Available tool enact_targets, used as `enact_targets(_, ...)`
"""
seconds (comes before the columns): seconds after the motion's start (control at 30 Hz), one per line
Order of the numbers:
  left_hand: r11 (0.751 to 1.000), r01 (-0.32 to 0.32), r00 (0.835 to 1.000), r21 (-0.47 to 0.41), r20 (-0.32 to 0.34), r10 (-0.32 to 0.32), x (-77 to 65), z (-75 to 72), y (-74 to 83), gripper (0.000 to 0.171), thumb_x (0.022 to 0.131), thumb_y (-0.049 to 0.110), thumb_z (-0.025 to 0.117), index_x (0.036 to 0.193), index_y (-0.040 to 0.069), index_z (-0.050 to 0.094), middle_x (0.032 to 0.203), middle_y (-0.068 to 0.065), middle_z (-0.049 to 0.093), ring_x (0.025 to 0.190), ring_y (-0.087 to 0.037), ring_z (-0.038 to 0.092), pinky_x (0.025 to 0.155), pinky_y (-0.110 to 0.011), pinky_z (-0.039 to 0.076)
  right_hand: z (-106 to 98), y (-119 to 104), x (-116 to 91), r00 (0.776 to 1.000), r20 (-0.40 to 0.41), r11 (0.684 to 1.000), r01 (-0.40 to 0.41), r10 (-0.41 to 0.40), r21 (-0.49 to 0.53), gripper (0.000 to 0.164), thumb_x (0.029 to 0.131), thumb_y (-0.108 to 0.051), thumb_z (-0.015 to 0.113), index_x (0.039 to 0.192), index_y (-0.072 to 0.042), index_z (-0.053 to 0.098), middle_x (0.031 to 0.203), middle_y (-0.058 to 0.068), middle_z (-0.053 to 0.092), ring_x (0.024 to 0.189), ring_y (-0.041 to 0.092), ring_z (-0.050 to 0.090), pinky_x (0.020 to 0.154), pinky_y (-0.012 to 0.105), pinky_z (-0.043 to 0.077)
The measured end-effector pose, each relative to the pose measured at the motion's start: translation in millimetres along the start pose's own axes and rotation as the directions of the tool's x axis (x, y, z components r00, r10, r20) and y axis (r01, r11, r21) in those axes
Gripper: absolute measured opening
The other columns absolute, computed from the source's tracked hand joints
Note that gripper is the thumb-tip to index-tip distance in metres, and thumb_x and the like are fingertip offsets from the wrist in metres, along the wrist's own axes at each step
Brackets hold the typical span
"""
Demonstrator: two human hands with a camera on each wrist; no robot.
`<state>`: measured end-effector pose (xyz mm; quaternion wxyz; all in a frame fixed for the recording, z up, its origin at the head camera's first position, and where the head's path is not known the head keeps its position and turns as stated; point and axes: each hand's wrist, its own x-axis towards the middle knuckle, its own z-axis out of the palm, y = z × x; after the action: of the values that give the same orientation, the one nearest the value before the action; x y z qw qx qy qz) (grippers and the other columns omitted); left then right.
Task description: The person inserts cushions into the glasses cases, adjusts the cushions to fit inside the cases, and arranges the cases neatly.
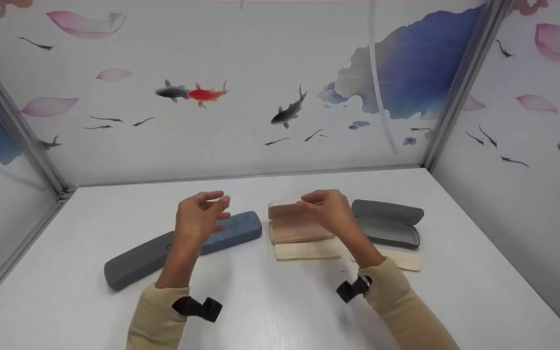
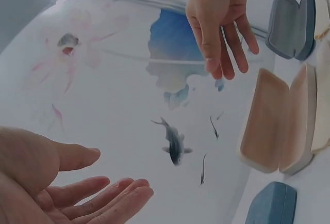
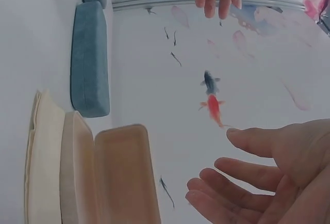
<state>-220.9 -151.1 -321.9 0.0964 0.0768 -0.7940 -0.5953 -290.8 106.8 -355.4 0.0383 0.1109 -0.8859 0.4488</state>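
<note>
My left hand (image 1: 196,218) hovers over the blue glasses case (image 1: 234,229), its fingers relaxed and apart with nothing between them. That case is closed, and a closed dark grey glasses case (image 1: 136,262) lies to its left. Over the beige-pink glasses case (image 1: 302,231) hangs my right hand (image 1: 329,209), fingers loosely bent and holding nothing. This case stands with its lid up and its inside bare, as the right wrist view also shows. A folded cream cloth (image 1: 307,251) lies in front of it. Both palms face each other in the left wrist view.
At the right stands an open grey-green glasses case (image 1: 387,233), with another cream cloth (image 1: 403,260) in front, partly behind my right forearm. White panels printed with fish and petals (image 1: 241,136) enclose the white table (image 1: 270,306) at the back and sides.
</note>
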Motion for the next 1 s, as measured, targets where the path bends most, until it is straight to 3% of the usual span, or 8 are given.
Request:
enact_targets(0.17, 1.0, 0.01, 0.999, 0.003, 0.034, -0.01, -4.4, 8.9, 5.3, 0.037, 0.098, 0.022, 0.066, 0.131, 0.004, 0.063, 0.125, -0.022, 0.069, 0.105, -0.03, 0.073, 0.081, -0.036, 0.062, -10.4, 9.3, -10.3, 1.0, -0.017, 0.999, 0.02, -0.02, -0.031, 0.032, 0.094, -0.025, 0.071, 0.118, -0.003, 0.072, 0.116, 0.016, 0.073, 0.108, 0.031, 0.069, 0.088, 0.046, 0.057)
enact_targets(0.47, 0.995, 0.032, 0.998, -0.098, 0.06, -0.026, -4.9, 31.5, 4.9, 0.035, 0.096, 0.016, 0.068, 0.129, 0.007, 0.065, 0.122, -0.019, 0.071, 0.097, -0.025, 0.075, 0.078, -0.033, 0.062, -24.8, 29.8, -21.6, 0.998, -0.061, 0.999, 0.004, -0.007, -0.05, 0.03, 0.095, -0.023, 0.07, 0.117, -0.004, 0.073, 0.117, 0.017, 0.072, 0.11, 0.035, 0.066, 0.087, 0.046, 0.057)
enact_targets(0.7, 0.987, 0.089, 0.993, -0.134, 0.091, -0.077, -0.4, 59.5, -13.9, 0.034, 0.095, 0.014, 0.069, 0.127, 0.004, 0.066, 0.118, -0.019, 0.072, 0.091, -0.022, 0.075, 0.077, -0.034, 0.063, -31.3, 51.4, -22.5, 0.988, -0.01, 0.984, -0.154, 0.155, 0.088, 0.035, 0.096, -0.026, 0.069, 0.121, -0.001, 0.071, 0.113, 0.019, 0.072, 0.094, 0.026, 0.071, 0.079, 0.04, 0.061)
enact_targets(0.77, 0.984, 0.104, 0.99, -0.147, 0.113, -0.088, 1.9, 67.8, -21.5, 0.034, 0.095, 0.013, 0.069, 0.127, 0.001, 0.066, 0.116, -0.02, 0.072, 0.089, -0.022, 0.075, 0.075, -0.034, 0.063, -32.5, 56.9, -21.4, 0.98, 0.004, 0.972, -0.2, 0.201, 0.123, 0.036, 0.096, -0.027, 0.069, 0.121, -0.001, 0.07, 0.114, 0.02, 0.072, 0.098, 0.025, 0.071, 0.082, 0.04, 0.061)
enact_targets(1.0, 0.984, 0.134, 0.983, -0.115, 0.144, -0.117, 10.2, 86.1, -43.3, 0.032, 0.095, 0.012, 0.069, 0.124, -0.001, 0.067, 0.113, -0.02, 0.073, 0.087, -0.022, 0.075, 0.072, -0.034, 0.063, -27.0, 71.3, -16.4, 0.971, 0.017, 0.957, -0.24, 0.24, 0.163, 0.034, 0.096, -0.023, 0.068, 0.118, 0.002, 0.07, 0.114, 0.023, 0.072, 0.099, 0.03, 0.073, 0.078, 0.037, 0.062)
